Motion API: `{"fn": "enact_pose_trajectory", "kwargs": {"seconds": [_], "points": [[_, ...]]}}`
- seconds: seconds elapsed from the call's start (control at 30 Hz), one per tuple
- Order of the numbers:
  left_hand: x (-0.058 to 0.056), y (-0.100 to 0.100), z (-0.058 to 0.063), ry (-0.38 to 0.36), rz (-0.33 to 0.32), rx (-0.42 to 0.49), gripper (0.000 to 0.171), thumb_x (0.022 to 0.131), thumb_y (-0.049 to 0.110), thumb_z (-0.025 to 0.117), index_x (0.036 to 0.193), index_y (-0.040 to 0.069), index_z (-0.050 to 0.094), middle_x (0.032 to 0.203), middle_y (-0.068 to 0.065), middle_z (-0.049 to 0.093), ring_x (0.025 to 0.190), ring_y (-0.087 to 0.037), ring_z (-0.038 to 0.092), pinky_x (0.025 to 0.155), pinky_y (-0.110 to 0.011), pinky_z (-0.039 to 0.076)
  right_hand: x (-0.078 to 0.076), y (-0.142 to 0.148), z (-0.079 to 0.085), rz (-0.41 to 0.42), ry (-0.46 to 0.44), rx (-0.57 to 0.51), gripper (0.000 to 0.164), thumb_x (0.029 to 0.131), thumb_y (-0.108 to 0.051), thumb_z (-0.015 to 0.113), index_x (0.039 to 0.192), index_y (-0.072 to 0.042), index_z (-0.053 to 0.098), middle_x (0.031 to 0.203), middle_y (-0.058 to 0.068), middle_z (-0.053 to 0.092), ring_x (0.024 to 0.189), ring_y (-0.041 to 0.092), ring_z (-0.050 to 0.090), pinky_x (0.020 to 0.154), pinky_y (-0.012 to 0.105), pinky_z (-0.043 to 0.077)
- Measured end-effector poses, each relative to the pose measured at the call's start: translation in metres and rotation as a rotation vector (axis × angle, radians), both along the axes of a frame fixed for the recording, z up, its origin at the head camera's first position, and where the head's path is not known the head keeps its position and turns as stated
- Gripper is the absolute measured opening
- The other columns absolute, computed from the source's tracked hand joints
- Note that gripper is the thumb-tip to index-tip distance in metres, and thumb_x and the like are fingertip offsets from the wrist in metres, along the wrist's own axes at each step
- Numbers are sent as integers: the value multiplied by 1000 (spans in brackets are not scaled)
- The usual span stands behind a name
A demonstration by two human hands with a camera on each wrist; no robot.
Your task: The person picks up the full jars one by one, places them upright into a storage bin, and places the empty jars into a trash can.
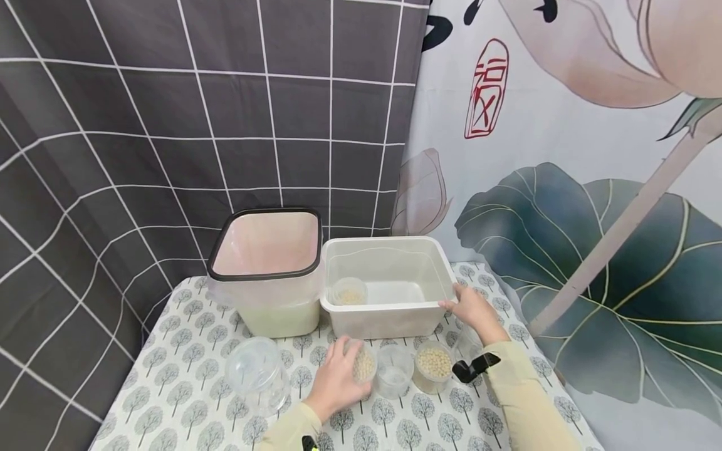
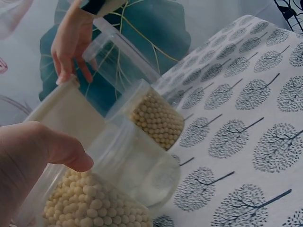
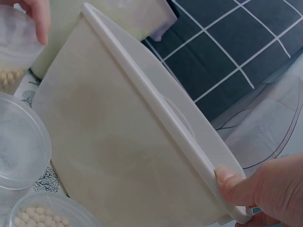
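Note:
My left hand [image 1: 338, 380] grips a clear plastic jar of pale round beans [image 1: 364, 365] at the front of the table. In the left wrist view the thumb [image 2: 71, 153] presses against the jar's side, above the beans [image 2: 92, 201]. At the back, my right hand [image 1: 472, 308] pinches the right rim of a white rectangular bin [image 1: 389, 319], thumb on the rim in the right wrist view [image 3: 232, 184]. Inside the bin, at its left, stands another clear jar with beans [image 1: 349, 293]. Right of the held jar are a clear jar without beans [image 1: 393, 371] and a bean-filled jar [image 1: 433, 368].
A tall square bin with a black rim [image 1: 282, 275] stands left of the white one. Clear containers [image 1: 258, 373] are at the front left, and another clear container [image 1: 467, 343] is by the right wrist. A tree-print cloth [image 1: 192, 376] covers the table; curtains hang behind.

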State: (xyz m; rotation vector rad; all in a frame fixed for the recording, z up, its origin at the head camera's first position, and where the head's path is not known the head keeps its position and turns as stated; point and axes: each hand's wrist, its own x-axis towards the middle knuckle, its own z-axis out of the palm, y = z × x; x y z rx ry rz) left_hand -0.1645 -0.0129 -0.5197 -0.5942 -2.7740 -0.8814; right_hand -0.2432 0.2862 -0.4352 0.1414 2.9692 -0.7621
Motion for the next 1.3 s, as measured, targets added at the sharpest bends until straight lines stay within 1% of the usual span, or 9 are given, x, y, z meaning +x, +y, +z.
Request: {"fn": "enact_pose_trajectory", "kwargs": {"seconds": [0.1,0.27,0.43,0.57,0.67,0.83,1.0,1.13,1.3], "points": [[-2,-1,7,7,-4,3,80,59,33,79,129,11,48,129,-14,42,109,-29,46,66,-46,54,0,0,1,0,-4,7,75,89,-36,62,138,11,29,133,34,40,118,50,41,93,63,35],[-5,-1,21,11,3,5,80,57,33,79,128,11,49,129,-13,42,108,-27,45,65,-46,53,-1,0,1,-12,-21,-7,75,89,-35,61,139,10,29,133,33,39,119,50,40,93,64,34],[-6,-1,38,54,20,8,78,57,32,78,127,12,51,128,-12,42,108,-27,45,62,-45,52,-2,-1,0,-16,-25,-13,75,89,-35,61,139,10,29,134,33,38,119,50,39,93,64,34],[-8,-1,50,108,27,26,74,57,33,78,124,13,53,125,-11,44,105,-26,47,63,-43,52,-3,-1,-1,-13,-20,-10,75,89,-35,62,139,10,29,135,33,38,119,50,39,93,64,34],[-10,0,59,102,34,38,73,58,34,78,124,15,54,127,-11,44,107,-26,47,65,-45,52,-2,-1,-1,-14,-18,-18,76,88,-35,62,139,10,29,134,33,38,119,50,39,93,64,34],[-13,2,80,74,9,18,75,58,37,77,126,17,53,130,-12,44,107,-27,49,67,-46,52,0,0,0,-13,-16,-31,76,89,-35,62,139,10,28,134,34,37,120,51,38,93,65,33],[-17,4,100,98,-47,11,74,59,40,77,125,15,54,129,-13,45,105,-25,51,70,-45,53,0,-1,-1,-23,-22,-25,76,88,-36,62,139,10,28,135,33,37,119,51,39,93,65,34],[-21,8,112,134,-73,7,71,62,42,76,124,14,54,128,-13,46,105,-24,51,73,-42,53,-1,0,-2,-25,-20,-11,77,88,-37,62,140,9,28,135,33,37,118,51,40,91,65,35],[-27,13,122,169,-75,2,69,64,44,74,123,14,55,123,-10,49,103,-22,52,73,-40,53,-3,1,-3,-19,-16,-2,77,88,-37,63,139,10,29,135,33,38,118,50,40,91,64,36]]}}
